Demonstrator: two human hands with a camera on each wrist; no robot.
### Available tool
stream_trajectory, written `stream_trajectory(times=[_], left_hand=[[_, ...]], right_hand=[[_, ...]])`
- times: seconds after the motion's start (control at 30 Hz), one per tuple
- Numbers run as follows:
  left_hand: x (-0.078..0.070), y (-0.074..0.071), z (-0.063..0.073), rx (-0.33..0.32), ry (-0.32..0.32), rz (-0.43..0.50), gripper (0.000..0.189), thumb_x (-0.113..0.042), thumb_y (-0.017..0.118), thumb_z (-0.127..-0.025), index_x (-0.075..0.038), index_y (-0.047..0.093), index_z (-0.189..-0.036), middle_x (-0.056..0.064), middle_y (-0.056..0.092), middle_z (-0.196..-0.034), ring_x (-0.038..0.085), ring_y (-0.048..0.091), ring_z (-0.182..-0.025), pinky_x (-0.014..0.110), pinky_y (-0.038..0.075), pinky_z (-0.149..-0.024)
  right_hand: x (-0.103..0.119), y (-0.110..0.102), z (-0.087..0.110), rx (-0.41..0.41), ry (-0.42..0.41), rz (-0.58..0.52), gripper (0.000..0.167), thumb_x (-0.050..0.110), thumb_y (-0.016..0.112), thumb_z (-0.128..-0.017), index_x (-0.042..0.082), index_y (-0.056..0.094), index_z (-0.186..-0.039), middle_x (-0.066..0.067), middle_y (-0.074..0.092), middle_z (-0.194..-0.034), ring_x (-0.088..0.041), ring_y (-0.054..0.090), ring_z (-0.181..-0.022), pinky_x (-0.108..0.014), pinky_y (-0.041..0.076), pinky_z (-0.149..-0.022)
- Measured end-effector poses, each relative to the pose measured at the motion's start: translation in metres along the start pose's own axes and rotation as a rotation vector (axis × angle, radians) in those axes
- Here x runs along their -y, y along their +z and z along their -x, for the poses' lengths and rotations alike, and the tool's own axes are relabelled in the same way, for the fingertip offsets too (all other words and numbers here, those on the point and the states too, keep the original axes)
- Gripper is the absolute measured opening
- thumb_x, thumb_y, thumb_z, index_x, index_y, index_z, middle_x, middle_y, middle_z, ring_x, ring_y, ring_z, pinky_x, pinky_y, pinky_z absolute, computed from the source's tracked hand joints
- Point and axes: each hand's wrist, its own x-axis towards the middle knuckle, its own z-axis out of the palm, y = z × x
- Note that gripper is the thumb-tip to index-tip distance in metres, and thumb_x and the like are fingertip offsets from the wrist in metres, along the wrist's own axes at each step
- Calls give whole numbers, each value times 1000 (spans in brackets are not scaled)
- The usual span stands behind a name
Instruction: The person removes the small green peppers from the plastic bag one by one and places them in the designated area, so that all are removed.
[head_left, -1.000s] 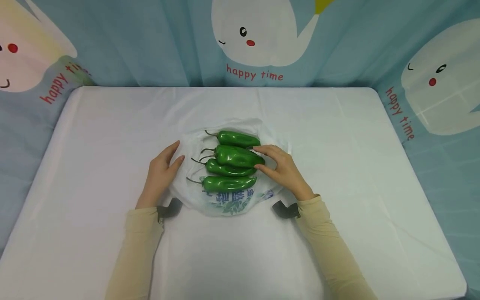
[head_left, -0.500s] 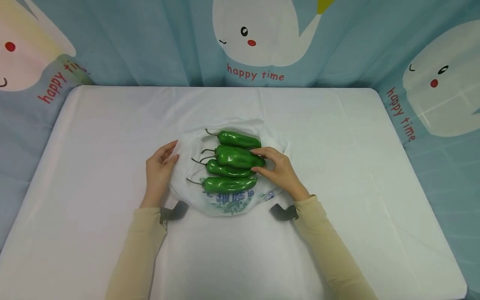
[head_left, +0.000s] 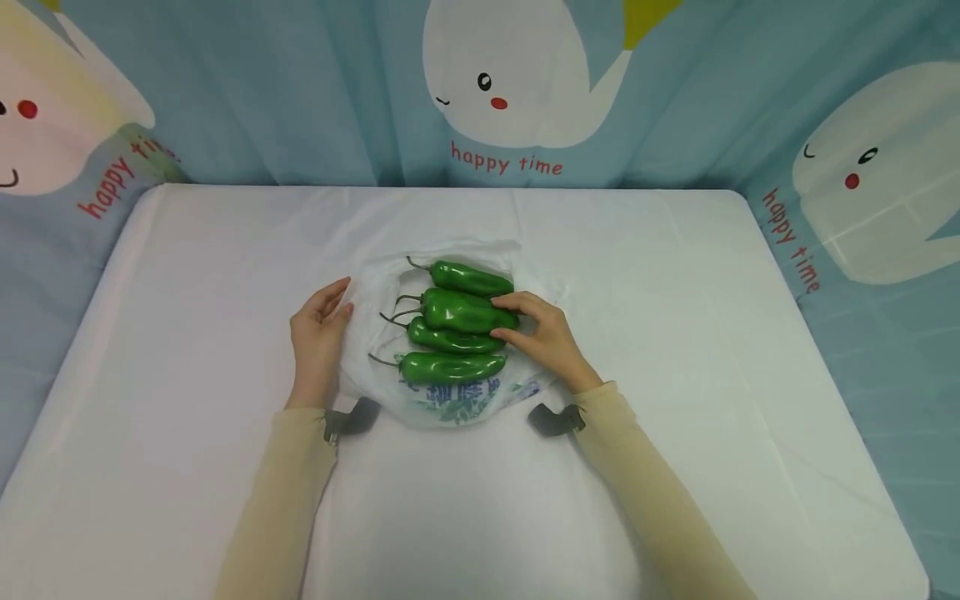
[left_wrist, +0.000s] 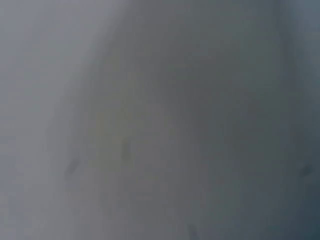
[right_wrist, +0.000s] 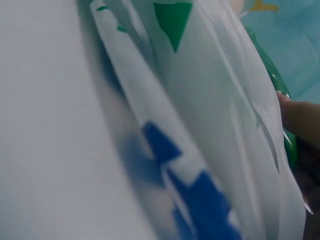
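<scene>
A white plastic bag with blue and green print lies mid-table in the head view, several green peppers on its opening with stems pointing left. My right hand grips the tip end of the uppermost green pepper, thumb on the near side and fingers on the far side. Another pepper lies behind it, and one more in front. My left hand holds the bag's left edge, its fingers bent. The right wrist view shows the bag close up, partly hiding a pepper. The left wrist view is only a grey blur.
A white cloth covers the table. A blue curtain with whale figures and red lettering hangs behind and at both sides. Dark wrist cameras jut inward from both beige sleeves, close to the bag's front edge.
My left hand has shifted slightly left and its fingers have bent more at the bag's edge. My right hand has slid a little left along the pepper. The view has tilted slightly.
</scene>
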Motion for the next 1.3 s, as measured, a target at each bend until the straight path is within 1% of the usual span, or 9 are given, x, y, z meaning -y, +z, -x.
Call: stream_trajectory(times=[0.07,0.23,0.33,0.47,0.6,0.73,0.8,1.03,1.3], left_hand=[[0,1,-3,-11,-8,14,36,-1,58,-92,-7,59,-128,11,57,-130,15,54,-119,21,45,-95],[0,1,-6,-39,-22,79,35,-1,59,-91,-6,60,-126,11,59,-127,14,55,-117,21,46,-94],[2,1,-5,-48,-24,170,34,0,61,-90,-3,61,-124,10,61,-125,14,56,-116,18,46,-92],[3,2,-5,-44,18,329,34,5,61,-88,3,59,-122,11,63,-120,16,57,-115,18,46,-92],[3,1,-6,-30,63,458,34,9,58,-88,7,57,-122,14,63,-119,19,58,-114,21,45,-94],[3,0,-7,-16,68,555,34,13,54,-88,10,55,-122,17,62,-120,22,59,-113,23,44,-96],[4,-1,-7,-13,61,576,34,16,53,-88,11,54,-122,18,62,-119,23,59,-112,24,45,-96],[5,-2,-6,-22,51,564,33,17,53,-87,9,56,-120,17,63,-117,22,60,-111,23,46,-95],[8,-4,-5,-16,42,557,34,16,53,-88,12,54,-121,16,63,-117,21,60,-111,23,45,-96]], right_hand=[[1,0,-4,-1,8,5,39,-11,77,-69,-14,62,-106,-27,62,-107,-39,59,-101,-41,51,-85],[-22,3,-5,-3,31,3,40,-6,77,-72,-9,63,-109,-23,63,-111,-35,59,-105,-37,50,-89],[-32,3,0,-7,51,5,41,-3,77,-73,-5,64,-112,-19,63,-114,-31,59,-107,-35,50,-89],[-33,-1,4,-9,56,34,43,0,78,-74,-2,64,-114,-14,62,-118,-27,56,-112,-33,46,-96],[-32,-2,4,19,33,86,48,4,80,-73,-1,63,-117,-14,60,-122,-27,53,-117,-31,38,-105],[-32,-1,3,28,0,134,48,4,80,-73,-1,62,-117,-14,60,-121,-27,53,-116,-31,39,-104],[-32,1,2,22,-6,146,47,4,80,-73,-1,63,-116,-14,61,-119,-27,54,-115,-31,39,-104],[-31,2,2,-4,-17,146,45,4,80,-72,0,65,-114,-14,63,-117,-27,56,-112,-30,42,-101],[-31,1,4,-70,8,66,44,4,79,-73,-1,65,-115,-13,64,-115,-26,58,-109,-31,50,-91]])
